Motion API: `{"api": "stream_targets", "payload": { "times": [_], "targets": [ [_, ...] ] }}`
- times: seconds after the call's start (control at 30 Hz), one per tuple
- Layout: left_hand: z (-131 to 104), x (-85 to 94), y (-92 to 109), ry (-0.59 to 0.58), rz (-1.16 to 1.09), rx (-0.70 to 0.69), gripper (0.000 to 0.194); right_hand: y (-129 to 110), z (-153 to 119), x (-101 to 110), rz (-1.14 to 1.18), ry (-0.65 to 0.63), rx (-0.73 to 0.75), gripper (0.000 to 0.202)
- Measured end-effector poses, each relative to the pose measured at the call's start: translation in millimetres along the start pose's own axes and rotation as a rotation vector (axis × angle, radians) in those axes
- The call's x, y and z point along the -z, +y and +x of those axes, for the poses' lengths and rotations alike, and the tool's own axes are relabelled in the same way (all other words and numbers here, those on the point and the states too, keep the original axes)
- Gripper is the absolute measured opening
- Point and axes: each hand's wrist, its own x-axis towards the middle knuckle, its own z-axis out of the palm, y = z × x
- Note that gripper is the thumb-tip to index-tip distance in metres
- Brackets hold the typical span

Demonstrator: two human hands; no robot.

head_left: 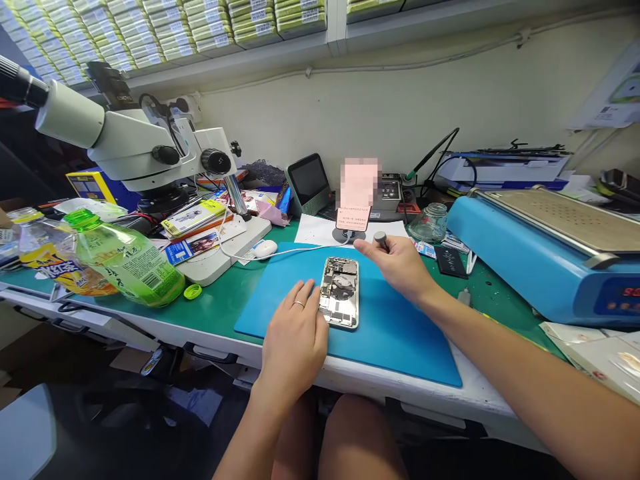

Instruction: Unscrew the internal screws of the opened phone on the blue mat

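An opened smartphone (345, 300) lies on the blue mat (290, 267), its inner parts showing and a round dark patch in its middle. My left hand (296, 327), with a ring on one finger, lies flat along the phone's left edge, fingers stretched out and touching it. Up and to the right of the phone, my right hand (400, 263) is closed round a screwdriver (381, 238). Only the grey round end of its handle shows above the fist; the shaft and tip are hidden.
Behind the mat stands a phone on a stand (353, 219). At left are a microscope (145, 150), a white mouse-like object (265, 249) and a green bottle (127, 260). A blue heating machine (520, 257), glass jar (431, 223) and black card-like piece (451, 261) stand right.
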Motion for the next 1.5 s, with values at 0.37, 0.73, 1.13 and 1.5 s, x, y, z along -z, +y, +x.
{"api": "stream_targets", "payload": {
  "times": [0.37, 0.73, 1.13, 1.5],
  "targets": [
    [-0.1, -0.9, -0.1, 0.009, 0.003, -0.009, 0.049, 1.2, -2.3, 0.1, -0.056, -0.017, 0.005, 0.042],
    [0.0, 0.4, 1.5, 0.012, 0.005, -0.012, 0.049, 1.2, -2.1, -0.3, -0.061, -0.042, 0.015, 0.043],
    [0.8, 2.0, 1.2, 0.003, 0.0, -0.012, 0.049, -0.3, -2.3, 1.7, 0.027, -0.128, -0.03, 0.078],
    [-0.6, 0.8, 1.0, 0.009, 0.007, -0.006, 0.049, -5.7, -2.2, 3.2, -0.061, 0.024, 0.027, 0.056]
  ]
}}
